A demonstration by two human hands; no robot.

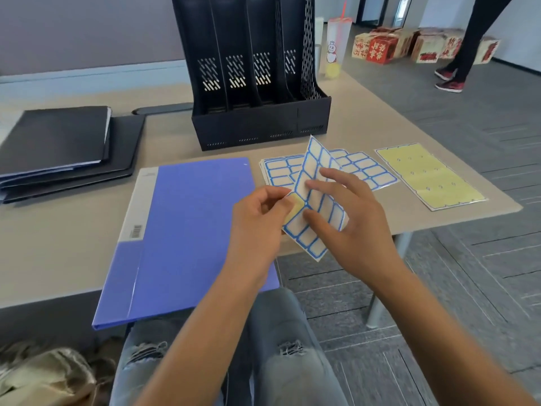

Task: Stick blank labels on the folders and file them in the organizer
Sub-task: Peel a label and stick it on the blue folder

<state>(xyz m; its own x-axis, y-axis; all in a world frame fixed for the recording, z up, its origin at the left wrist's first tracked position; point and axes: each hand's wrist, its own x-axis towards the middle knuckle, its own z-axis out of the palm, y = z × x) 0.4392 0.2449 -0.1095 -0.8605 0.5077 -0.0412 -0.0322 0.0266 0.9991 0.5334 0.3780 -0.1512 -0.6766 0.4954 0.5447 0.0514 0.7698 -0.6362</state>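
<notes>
A blue folder (187,230) lies flat on the table in front of me, its near corner hanging over the edge. Above the table's front edge my right hand (348,218) holds a sheet of blue-bordered blank labels (316,183), thumb on its face and fingers over its edge. My left hand (257,218) pinches one label at the sheet's left edge, where yellow backing shows. More label sheets (363,168) lie on the table behind. The black organizer (254,83) stands upright at the back, its slots without folders.
A stack of black folders (58,142) lies at the left. A used yellow backing sheet (430,177) lies at the right near the table corner. A plastic drink cup (336,48) stands behind the organizer. A person's legs and red-printed boxes are on the floor far right.
</notes>
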